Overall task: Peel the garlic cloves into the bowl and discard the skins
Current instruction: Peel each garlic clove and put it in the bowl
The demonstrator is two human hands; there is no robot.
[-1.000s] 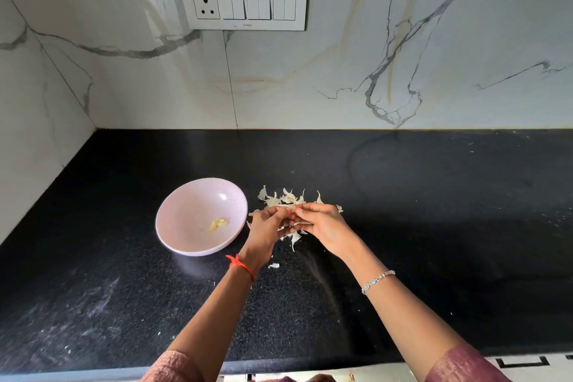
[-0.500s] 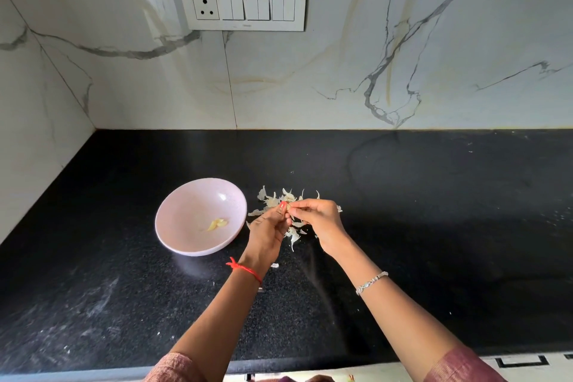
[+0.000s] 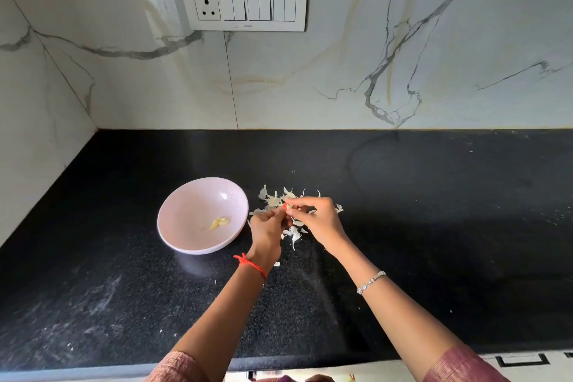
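Left hand: from my remote seat I saw the person's left hand (image 3: 266, 228) with its fingers curled in. The thumb and forefinger tips nipped the garlic clove (image 3: 288, 207) from the bowl side, and a red nail showed at the pinch.
Right hand: the right hand (image 3: 316, 220) met it fingertip to fingertip. Its fingers were bent down and closed on the same clove from the other side.
Garlic clove: it was a small pale piece, mostly hidden by the fingertips, held over the skins just right of the bowl. I could not tell how much skin was on it.
Bowl: the pale pink bowl (image 3: 192, 204) stood upright on the counter's left half, about midway between the back edge and the front edge. It was just beside the left hand, and I could not tell whether they touched.
Peeled cloves: a few yellowish peeled cloves (image 3: 219, 222) lay together at the bottom of the bowl.
Skins: loose white skins (image 3: 273, 199) lay scattered on the counter right of the bowl, under and behind both hands. One scrap lay nearer the front edge, by the left wrist.
Counter: the black speckled counter (image 3: 434, 226) ran to a white marble wall (image 3: 341, 77) at its back and left edges.
Wrists: a red thread (image 3: 251, 265) circled the left wrist and a silver bracelet (image 3: 371, 281) the right.
Wall fitting: a white switch panel (image 3: 244, 6) was set in the wall above the bowl.
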